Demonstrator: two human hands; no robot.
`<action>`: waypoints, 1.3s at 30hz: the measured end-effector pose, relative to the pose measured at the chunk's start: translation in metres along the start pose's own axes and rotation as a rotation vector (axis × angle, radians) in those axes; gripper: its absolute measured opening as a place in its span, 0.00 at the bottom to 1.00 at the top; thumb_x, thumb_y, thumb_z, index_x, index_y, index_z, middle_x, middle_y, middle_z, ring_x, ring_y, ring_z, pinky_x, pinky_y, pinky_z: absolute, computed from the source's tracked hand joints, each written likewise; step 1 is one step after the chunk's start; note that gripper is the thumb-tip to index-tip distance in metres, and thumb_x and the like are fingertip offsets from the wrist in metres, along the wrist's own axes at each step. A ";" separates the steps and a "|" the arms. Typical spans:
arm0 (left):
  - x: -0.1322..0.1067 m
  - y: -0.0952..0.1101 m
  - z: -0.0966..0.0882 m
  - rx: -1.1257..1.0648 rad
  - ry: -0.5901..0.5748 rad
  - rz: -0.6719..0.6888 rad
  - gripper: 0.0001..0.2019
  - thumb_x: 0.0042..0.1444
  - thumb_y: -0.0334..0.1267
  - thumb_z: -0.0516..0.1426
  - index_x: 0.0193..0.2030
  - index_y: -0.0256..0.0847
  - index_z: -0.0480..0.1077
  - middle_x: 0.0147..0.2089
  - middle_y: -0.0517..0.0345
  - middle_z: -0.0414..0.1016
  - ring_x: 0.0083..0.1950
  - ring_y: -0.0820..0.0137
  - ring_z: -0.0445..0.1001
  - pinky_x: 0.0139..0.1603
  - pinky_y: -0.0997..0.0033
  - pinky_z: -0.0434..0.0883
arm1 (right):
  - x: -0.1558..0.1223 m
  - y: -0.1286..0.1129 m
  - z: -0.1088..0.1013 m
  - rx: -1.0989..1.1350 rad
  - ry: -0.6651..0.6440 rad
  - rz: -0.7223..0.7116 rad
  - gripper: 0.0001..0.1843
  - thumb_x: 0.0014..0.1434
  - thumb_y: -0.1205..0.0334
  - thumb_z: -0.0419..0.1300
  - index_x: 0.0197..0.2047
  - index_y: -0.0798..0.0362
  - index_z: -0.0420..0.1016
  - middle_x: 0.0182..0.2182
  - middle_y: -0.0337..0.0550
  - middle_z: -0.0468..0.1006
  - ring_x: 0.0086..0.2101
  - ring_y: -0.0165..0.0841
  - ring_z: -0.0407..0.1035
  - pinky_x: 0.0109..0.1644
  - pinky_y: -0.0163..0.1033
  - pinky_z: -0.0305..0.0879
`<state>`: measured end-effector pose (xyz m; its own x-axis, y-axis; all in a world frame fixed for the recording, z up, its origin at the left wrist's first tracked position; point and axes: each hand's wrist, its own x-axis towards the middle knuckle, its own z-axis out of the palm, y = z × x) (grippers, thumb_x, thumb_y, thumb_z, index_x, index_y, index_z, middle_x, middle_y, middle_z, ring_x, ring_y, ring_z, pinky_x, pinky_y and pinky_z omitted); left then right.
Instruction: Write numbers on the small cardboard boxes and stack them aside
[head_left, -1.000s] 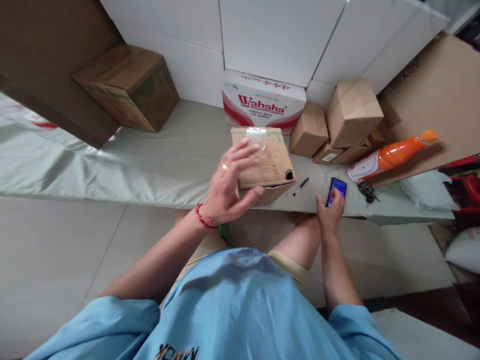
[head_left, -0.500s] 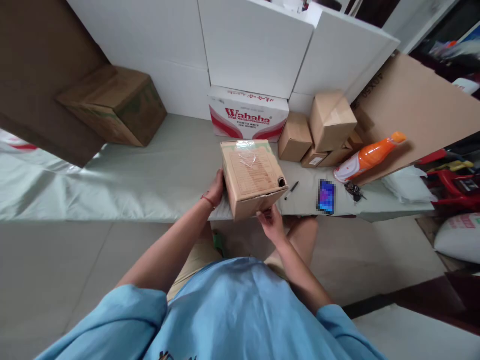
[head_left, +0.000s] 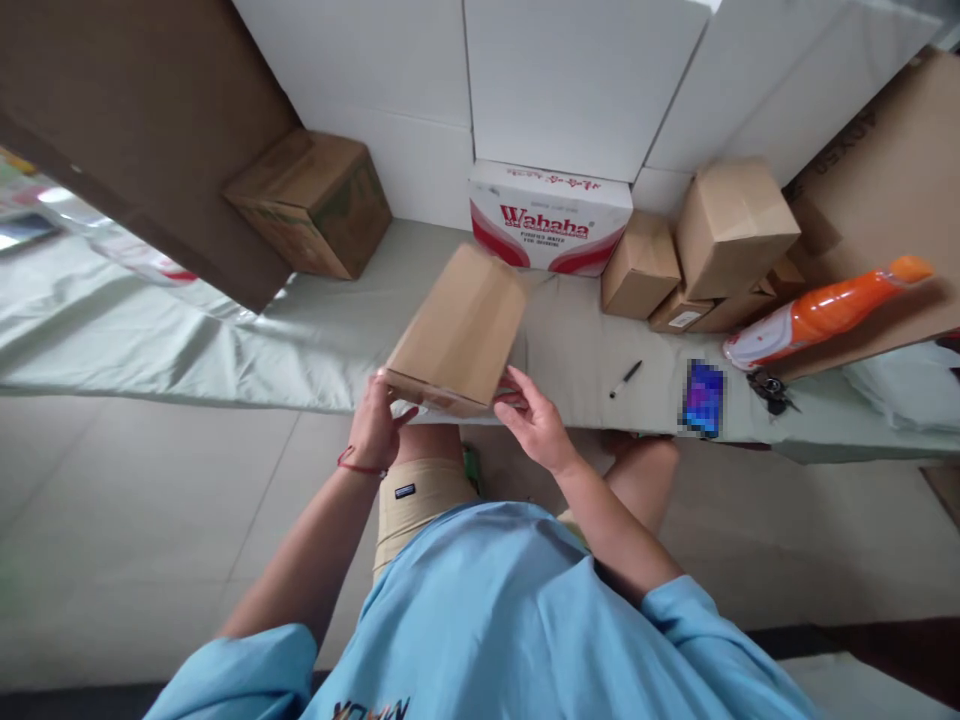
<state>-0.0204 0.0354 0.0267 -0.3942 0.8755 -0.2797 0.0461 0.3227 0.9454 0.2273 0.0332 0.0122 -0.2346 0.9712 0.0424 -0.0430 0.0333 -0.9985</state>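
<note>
A brown cardboard box [head_left: 461,330] is tilted at the front edge of the cloth-covered table, a plain face with a lengthwise seam turned up. My left hand [head_left: 373,425], with a red string on the wrist, grips its near left corner, thumb toward the underside. At the near right corner, my right hand [head_left: 536,420] holds the box with bent fingers. The box's underside is hidden. To the right of it, a black and white pen [head_left: 625,379] lies on the cloth, and farther right are a phone [head_left: 703,398] with a blurred screen and a bunch of keys [head_left: 772,392].
A white and red Wahaha carton [head_left: 551,222] stands against the white panels behind. Several small brown boxes [head_left: 739,230] are stacked at the back right, beside a leaning orange bottle [head_left: 832,312]. Another brown box [head_left: 311,205] sits back left by a large cardboard sheet [head_left: 165,150].
The box has been turned over: its printed face with tape and a dark hole no longer shows, and a plain face is up. Both hands have shifted their hold. The view has swung left.
</note>
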 end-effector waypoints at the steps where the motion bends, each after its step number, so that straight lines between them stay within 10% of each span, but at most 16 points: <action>1: -0.001 -0.003 -0.007 -0.079 0.001 -0.036 0.35 0.62 0.75 0.48 0.60 0.49 0.68 0.60 0.47 0.74 0.59 0.54 0.77 0.43 0.62 0.80 | 0.002 0.005 0.003 -0.013 -0.037 -0.014 0.37 0.63 0.37 0.69 0.68 0.46 0.73 0.61 0.49 0.82 0.49 0.37 0.81 0.53 0.43 0.82; 6: -0.012 -0.022 -0.039 -0.284 -0.049 -0.161 0.49 0.53 0.78 0.63 0.77 0.65 0.57 0.82 0.45 0.54 0.81 0.41 0.60 0.56 0.43 0.83 | -0.022 0.043 -0.013 -0.179 0.070 0.104 0.21 0.65 0.44 0.67 0.55 0.47 0.82 0.48 0.46 0.87 0.37 0.35 0.81 0.46 0.44 0.82; 10: -0.014 -0.024 -0.040 -0.087 0.065 0.069 0.54 0.51 0.67 0.72 0.81 0.62 0.55 0.85 0.43 0.49 0.85 0.43 0.51 0.74 0.37 0.70 | -0.036 0.054 -0.054 -0.243 0.248 0.157 0.22 0.65 0.41 0.66 0.50 0.50 0.83 0.44 0.50 0.87 0.37 0.38 0.80 0.45 0.47 0.82; 15: 0.000 -0.012 -0.014 -0.344 0.017 0.006 0.43 0.55 0.78 0.61 0.70 0.55 0.69 0.78 0.44 0.64 0.79 0.43 0.64 0.57 0.46 0.82 | 0.000 0.040 -0.069 -0.146 0.211 0.198 0.33 0.65 0.33 0.64 0.61 0.47 0.81 0.57 0.54 0.85 0.55 0.45 0.80 0.50 0.50 0.84; 18: -0.004 -0.012 0.001 -0.443 -0.125 -0.126 0.42 0.50 0.80 0.63 0.58 0.47 0.76 0.69 0.41 0.73 0.72 0.43 0.70 0.44 0.59 0.83 | 0.033 0.034 -0.042 0.040 0.064 0.298 0.42 0.65 0.28 0.62 0.75 0.39 0.71 0.75 0.47 0.70 0.73 0.48 0.64 0.57 0.55 0.83; 22: -0.020 -0.027 0.000 -0.516 0.025 -0.046 0.32 0.53 0.70 0.67 0.54 0.50 0.76 0.68 0.47 0.73 0.72 0.51 0.69 0.44 0.66 0.82 | 0.060 0.035 0.018 0.128 -0.174 0.378 0.48 0.66 0.25 0.58 0.82 0.33 0.55 0.83 0.37 0.51 0.78 0.48 0.53 0.61 0.59 0.80; 28: -0.005 -0.039 -0.065 -0.611 0.451 0.070 0.14 0.64 0.54 0.61 0.50 0.49 0.71 0.61 0.55 0.75 0.67 0.61 0.73 0.56 0.61 0.81 | 0.082 0.043 0.100 0.030 -0.468 0.116 0.49 0.63 0.32 0.68 0.81 0.39 0.62 0.82 0.40 0.55 0.80 0.42 0.49 0.81 0.55 0.56; 32: 0.017 -0.028 -0.105 -0.552 0.719 0.056 0.08 0.65 0.40 0.58 0.49 0.49 0.66 0.51 0.61 0.76 0.66 0.66 0.74 0.66 0.54 0.77 | 0.087 0.050 0.116 -0.007 -0.405 0.196 0.44 0.61 0.41 0.73 0.75 0.44 0.70 0.78 0.50 0.63 0.72 0.44 0.65 0.73 0.52 0.69; 35: 0.015 -0.025 -0.109 -0.563 0.487 -0.184 0.09 0.60 0.43 0.62 0.43 0.42 0.70 0.42 0.51 0.78 0.57 0.53 0.81 0.59 0.40 0.81 | 0.065 0.054 0.097 0.006 -0.341 0.295 0.32 0.63 0.43 0.71 0.65 0.49 0.78 0.56 0.51 0.84 0.53 0.40 0.81 0.66 0.52 0.75; 39: -0.001 -0.025 -0.082 -0.821 -0.101 -0.426 0.40 0.59 0.71 0.60 0.55 0.31 0.76 0.56 0.24 0.81 0.64 0.34 0.80 0.52 0.35 0.85 | 0.011 0.054 0.047 0.142 -0.256 0.350 0.25 0.64 0.38 0.70 0.53 0.49 0.82 0.44 0.45 0.87 0.39 0.35 0.82 0.51 0.46 0.80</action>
<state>-0.0961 -0.0027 0.0171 -0.1448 0.7814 -0.6070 -0.7632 0.3022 0.5711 0.1771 0.0350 -0.0397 -0.4908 0.8278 -0.2718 -0.0465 -0.3365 -0.9406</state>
